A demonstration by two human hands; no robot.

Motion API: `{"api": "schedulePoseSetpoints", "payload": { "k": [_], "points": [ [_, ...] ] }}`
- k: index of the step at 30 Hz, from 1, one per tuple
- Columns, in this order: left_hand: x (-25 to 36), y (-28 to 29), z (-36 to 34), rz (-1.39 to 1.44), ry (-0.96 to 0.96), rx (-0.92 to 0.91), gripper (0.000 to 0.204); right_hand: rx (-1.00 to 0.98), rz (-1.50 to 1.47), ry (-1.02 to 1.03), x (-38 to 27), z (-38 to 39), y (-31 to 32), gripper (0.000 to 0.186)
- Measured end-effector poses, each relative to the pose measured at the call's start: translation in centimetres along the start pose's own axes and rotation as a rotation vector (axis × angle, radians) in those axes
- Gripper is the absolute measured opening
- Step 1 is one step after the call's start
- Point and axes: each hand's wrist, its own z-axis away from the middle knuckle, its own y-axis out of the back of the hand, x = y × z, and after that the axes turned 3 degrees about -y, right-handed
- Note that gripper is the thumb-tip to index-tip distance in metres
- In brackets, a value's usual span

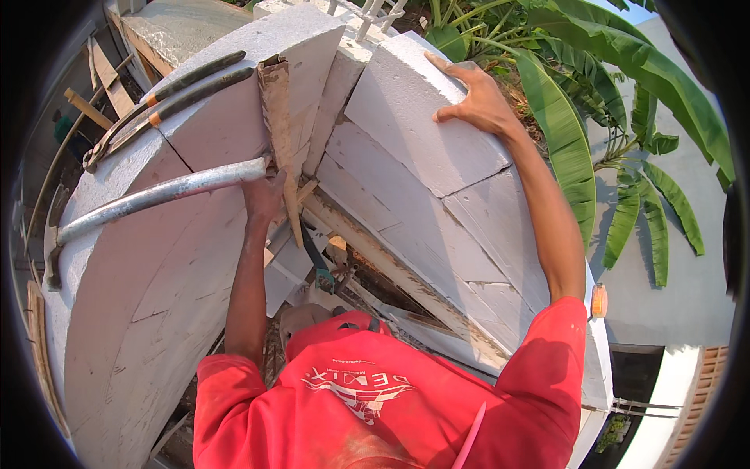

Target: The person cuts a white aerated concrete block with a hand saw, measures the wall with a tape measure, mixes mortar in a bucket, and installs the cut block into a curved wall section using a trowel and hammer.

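Note:
My right hand (474, 98) grips the top edge of a white lightweight concrete block (426, 117) in the right-hand wall, its thumb spread on the near face. My left hand (266, 194) is curled beneath the end of a hammer's metal pipe handle (164, 195). A rough wooden board (277, 109) stands beside that hand; whether the fingers grip the handle or the board is hidden. The hammer reaches across the left block wall (117, 313), its head (53, 250) over the wall's outer edge. Behind it, long-handled black pliers (172, 102) with orange bands lie on the wall top.
Between the two walls run a timber beam (375, 258) and scattered wood scraps, with a dark strip ending in teal (322, 277) among them. Banana leaves (558, 141) hang beyond the right wall. White-coated bars (371, 16) rise at the far corner.

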Motion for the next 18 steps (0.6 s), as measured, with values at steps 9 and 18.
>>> {"api": "schedulePoseSetpoints", "payload": {
  "k": [9,18],
  "points": [
    [-0.6,0.1,0.3,0.023,-0.037,0.030,0.045,-0.022,-0.049,-0.010,0.0,0.1,0.0,0.093],
    [-3.1,-1.0,-0.3,0.188,-0.112,0.090,0.036,-0.017,-0.042,0.001,0.4,-0.1,0.0,0.094]
  ]
}}
